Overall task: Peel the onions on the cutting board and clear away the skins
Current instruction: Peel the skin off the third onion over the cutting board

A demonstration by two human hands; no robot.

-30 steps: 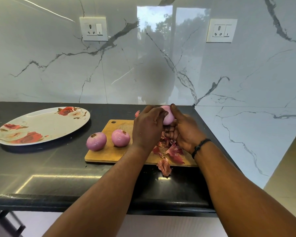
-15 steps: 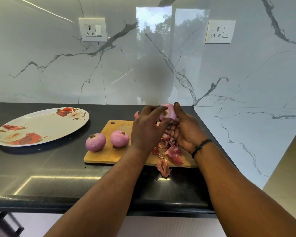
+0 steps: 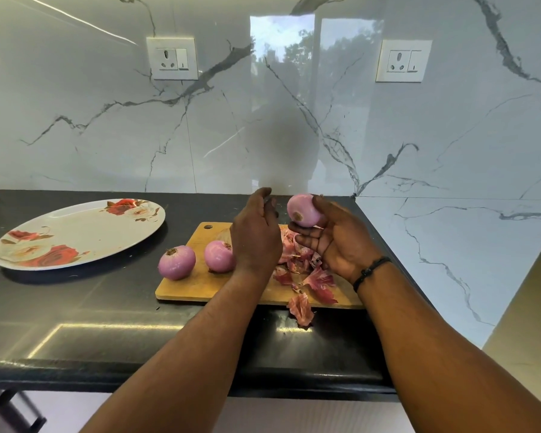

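Two bare forearms reach forward over a black counter [image 3: 75, 310]. One loose onion skin [image 3: 300, 307] hangs off the near edge of a wooden cutting board [image 3: 194, 285]. More skins [image 3: 306, 270] are heaped on the board's right half. Two peeled onions [image 3: 177, 262] sit on its left half, just beside each other. Above the skins, the right hand [image 3: 334, 242], palm up, grips a third peeled onion [image 3: 303, 210]. The left hand [image 3: 256, 235] hovers beside it, fingers relaxed, holding nothing. Farther left rests a floral plate [image 3: 85, 229].
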